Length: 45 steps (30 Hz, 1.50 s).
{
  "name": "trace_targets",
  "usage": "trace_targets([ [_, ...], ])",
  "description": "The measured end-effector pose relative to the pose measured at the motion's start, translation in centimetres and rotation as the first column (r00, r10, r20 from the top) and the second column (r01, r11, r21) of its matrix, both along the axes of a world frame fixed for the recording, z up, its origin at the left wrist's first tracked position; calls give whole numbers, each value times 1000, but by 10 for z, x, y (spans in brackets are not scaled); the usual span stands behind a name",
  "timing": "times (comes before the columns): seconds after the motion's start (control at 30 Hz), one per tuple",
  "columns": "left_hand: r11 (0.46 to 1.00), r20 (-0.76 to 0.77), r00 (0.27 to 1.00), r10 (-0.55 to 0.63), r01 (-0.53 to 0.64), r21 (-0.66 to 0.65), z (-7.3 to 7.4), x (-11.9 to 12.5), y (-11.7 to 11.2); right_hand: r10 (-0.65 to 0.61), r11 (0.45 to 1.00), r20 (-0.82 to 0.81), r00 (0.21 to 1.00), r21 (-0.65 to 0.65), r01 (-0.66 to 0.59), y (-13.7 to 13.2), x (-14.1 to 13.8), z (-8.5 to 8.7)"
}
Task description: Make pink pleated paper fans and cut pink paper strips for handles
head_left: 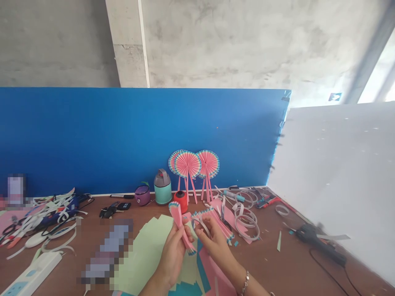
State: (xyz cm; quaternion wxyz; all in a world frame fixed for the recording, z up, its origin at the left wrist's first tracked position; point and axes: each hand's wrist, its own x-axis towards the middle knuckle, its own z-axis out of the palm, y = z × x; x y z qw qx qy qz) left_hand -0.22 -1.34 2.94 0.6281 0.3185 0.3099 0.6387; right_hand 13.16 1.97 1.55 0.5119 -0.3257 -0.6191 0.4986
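Observation:
My left hand [176, 246] is closed around the middle of a pleated pink paper strip [175, 211] with blue-edged ends, held tilted above the table. Just to its right, my right hand [212, 240] has its fingers closed on a thin white ring that looks like a roll of tape [201, 225]. The two hands nearly meet. Behind the right hand lies another pleated pink paper [220, 224]. Beneath both hands are pale green sheets [145, 246], with pink sheets [212, 267] and blue paper showing at the front.
Finished round pink fans [187, 164] lean on the blue partition [92, 139]. A teal pot-shaped item [163, 191], a purple one [142, 195] and a red one [180, 202] stand nearby. Tape rings [247, 226] and a glue gun [321, 242] lie right; keys [111, 210] and a power strip [33, 273] left.

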Motion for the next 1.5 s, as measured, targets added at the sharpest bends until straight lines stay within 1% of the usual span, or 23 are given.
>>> trace_targets([
  [0.03, 1000, 37, 999, -10, 11, -25, 0, 1, 0, 33, 999, -30, 999, -28, -34, -2, -1, 2],
  [0.1, 999, 77, 997, -17, 21, -48, 0, 1, 0, 76, 994, -37, 996, -76, -78, -6, -4, 6],
  [0.17, 999, 82, 997, -6, 9, -35, -2, 2, 0, 75, 991, -2, 997, -107, -74, -10, -6, 8],
  [0.23, 1000, 72, 997, 24, -23, -18, -3, 3, 0, 83, 987, 15, 996, -138, -80, -11, -7, 7],
  [0.33, 998, 70, 995, 66, -65, -23, -2, 4, -1, 133, 977, 8, 991, -167, -130, -10, -9, 1],
  [0.4, 996, 72, 994, 86, -83, -32, 0, 3, 0, 133, 980, 15, 991, -151, -129, -8, -8, -3],
  [0.47, 990, 68, 989, 133, -129, -54, 1, -2, 2, 105, 986, 49, 993, -137, -97, -5, -8, -6],
  [0.5, 986, 67, 985, 160, -156, -65, 1, -5, 4, 96, 986, 66, 993, -141, -86, -4, -7, -6],
  [0.53, 975, 75, 974, 214, -208, -79, 1, -7, 7, 87, 986, 79, 993, -147, -75, -3, -6, -6],
  [0.63, 966, 132, 959, 252, -241, -92, 0, -13, 12, 40, 989, 67, 997, -142, -30, -3, -6, -4],
  [0.7, 974, 123, 969, 216, -205, -96, -1, -11, 12, 28, 992, 34, 999, -123, -24, -5, -6, -2],
  [0.8, 991, 74, 990, 119, -113, -76, -2, -3, 7, 114, 986, 4, 993, -126, -113, -9, -8, -1],
  [0.87, 996, 51, 996, 73, -70, -61, -2, 1, 4, 151, 980, 34, 988, -133, -145, -10, -9, -2],
  [0.93, 996, 30, 997, 74, -73, -46, -2, 3, 3, 130, 985, 95, 987, -125, -117, -10, -9, -4],
  [1.03, 992, -23, 992, 123, -124, -10, -2, -2, 5, 73, 994, 178, 981, -90, -57, -8, -7, -6],
  [1.1, 988, -53, 987, 152, -152, 6, -2, -8, 9, 67, 996, 216, 974, -75, -52, -6, -5, -6],
  [1.17, 983, -62, 981, 185, -186, -4, -3, -15, 13, 76, 996, 246, 966, -69, -61, -6, -3, -5],
  [1.27, 953, -39, 955, 295, -297, -61, -5, -28, 20, 76, 996, 279, 957, -57, -62, -6, -2, -4],
  [1.4, 941, 32, 943, 331, -328, -80, -4, -39, 25, 65, 997, 289, 955, -50, -53, -6, -2, -4],
  [1.5, 938, 44, 941, 337, -331, -105, -2, -42, 25, 64, 997, 267, 961, -51, -52, -5, -3, -6],
])
